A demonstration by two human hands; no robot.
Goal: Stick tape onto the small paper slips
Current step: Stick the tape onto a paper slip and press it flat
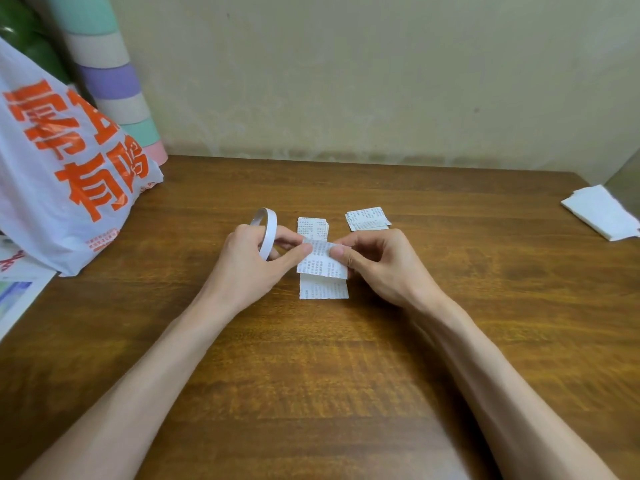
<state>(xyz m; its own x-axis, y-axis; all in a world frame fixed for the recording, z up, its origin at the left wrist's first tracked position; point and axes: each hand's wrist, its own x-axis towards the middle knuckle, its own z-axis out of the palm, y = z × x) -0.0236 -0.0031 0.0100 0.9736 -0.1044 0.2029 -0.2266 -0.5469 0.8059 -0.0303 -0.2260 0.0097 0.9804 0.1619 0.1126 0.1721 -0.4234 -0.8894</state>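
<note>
At the far left of the wooden table (311, 375), a white plastic bag (62, 161) with orange print leans against a tall column (110, 74) banded in green, cream, purple and pink, and printed sheets (17, 296) lie under the bag's near corner. Toward the middle, the left hand (249, 268) holds a thin white tape roll (268, 230) upright on its edge, the ring looped about its curled fingers, while its thumb and forefinger pinch the left edge of a paper slip (322, 259). That slip, printed with small text, is lifted just above the table between both hands, slightly tilted. Directly beneath it, a second slip (323, 289) lies flat on the wood, its near half showing below the held one. Just behind the hands, a stack of slips (311, 226) rests on the table, partly hidden by the fingers. On the held slip's right edge, the right hand (381, 268) grips with its thumb on top and forefinger curled behind, the other fingers folded toward the palm. Beyond that hand, a small pile (367, 219) of more slips lies slightly fanned, apart from the stack. Far to the right, near the table's edge, folded white paper (602, 213) lies well apart from everything else.
</note>
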